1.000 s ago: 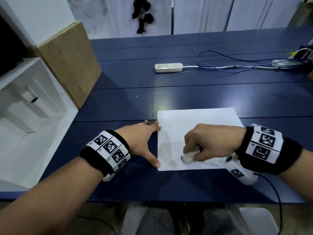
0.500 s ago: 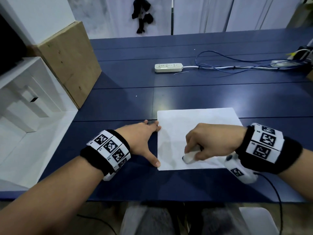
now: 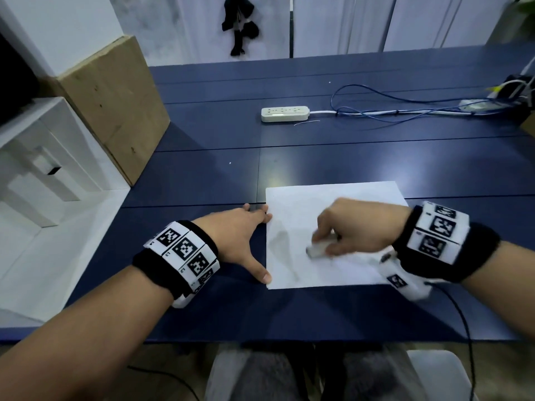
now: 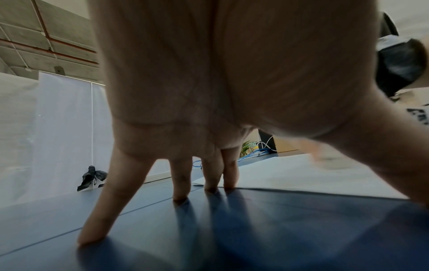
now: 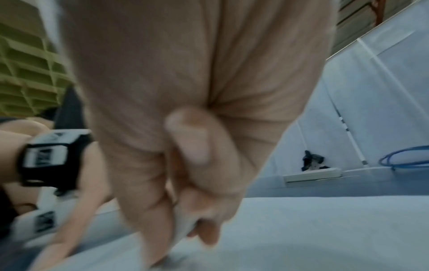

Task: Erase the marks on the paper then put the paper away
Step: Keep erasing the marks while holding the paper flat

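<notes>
Meanwhile right hand [image 3: 351,227] rubs eraser [image 3: 318,249] (blurred) on paper [image 3: 333,198].

Bare forearms; each wrist wears a black band [image 3: 445,241] carrying white square-coded marker tiles [image 3: 185,250]; a black cable [image 3: 463,328] trails from the right one.

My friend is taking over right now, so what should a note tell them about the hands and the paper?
Left hand: open, fingertips at the paper's left edge, steadying it.
Right hand: grips the white eraser, pressing it on the paper.
The paper lies flat on the blue table, near the front edge.
Done: erasing is under way.
Left: faint grey smudges remain near the left side; finish them, then put the paper away.
</notes>
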`<state>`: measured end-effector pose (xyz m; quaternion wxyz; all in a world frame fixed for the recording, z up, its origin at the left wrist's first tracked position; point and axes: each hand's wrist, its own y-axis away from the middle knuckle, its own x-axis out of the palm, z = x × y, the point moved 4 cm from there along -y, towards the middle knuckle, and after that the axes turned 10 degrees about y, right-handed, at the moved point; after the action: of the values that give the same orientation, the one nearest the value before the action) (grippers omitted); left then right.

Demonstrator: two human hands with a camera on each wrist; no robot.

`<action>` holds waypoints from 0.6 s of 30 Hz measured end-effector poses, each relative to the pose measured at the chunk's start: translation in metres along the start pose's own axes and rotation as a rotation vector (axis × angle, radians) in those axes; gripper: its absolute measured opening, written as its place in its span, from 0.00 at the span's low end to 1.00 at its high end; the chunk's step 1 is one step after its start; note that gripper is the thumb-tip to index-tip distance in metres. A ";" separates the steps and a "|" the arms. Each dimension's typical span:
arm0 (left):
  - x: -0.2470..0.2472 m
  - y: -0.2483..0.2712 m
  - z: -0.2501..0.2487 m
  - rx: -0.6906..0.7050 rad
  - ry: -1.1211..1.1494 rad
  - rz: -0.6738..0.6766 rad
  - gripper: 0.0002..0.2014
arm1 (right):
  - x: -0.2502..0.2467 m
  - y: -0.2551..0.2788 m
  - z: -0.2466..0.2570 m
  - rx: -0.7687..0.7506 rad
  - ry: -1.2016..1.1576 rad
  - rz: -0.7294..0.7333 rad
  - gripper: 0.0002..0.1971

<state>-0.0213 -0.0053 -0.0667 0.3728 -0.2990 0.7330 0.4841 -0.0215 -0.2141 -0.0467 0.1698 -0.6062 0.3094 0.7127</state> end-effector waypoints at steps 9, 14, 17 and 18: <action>0.000 0.001 -0.001 0.002 -0.005 -0.007 0.70 | 0.010 0.013 0.017 -0.100 -0.079 0.069 0.21; 0.000 0.002 -0.001 -0.006 -0.005 -0.004 0.70 | 0.003 -0.005 -0.023 0.119 -0.040 -0.026 0.36; 0.000 0.003 -0.002 -0.008 -0.005 0.002 0.70 | 0.002 -0.006 -0.026 0.119 0.072 -0.137 0.30; 0.000 0.003 -0.002 -0.009 -0.005 0.002 0.70 | 0.004 -0.001 -0.017 0.062 0.071 -0.123 0.26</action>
<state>-0.0242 -0.0064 -0.0646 0.3728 -0.2989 0.7302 0.4885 -0.0091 -0.2250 -0.0521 0.2210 -0.6434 0.2992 0.6691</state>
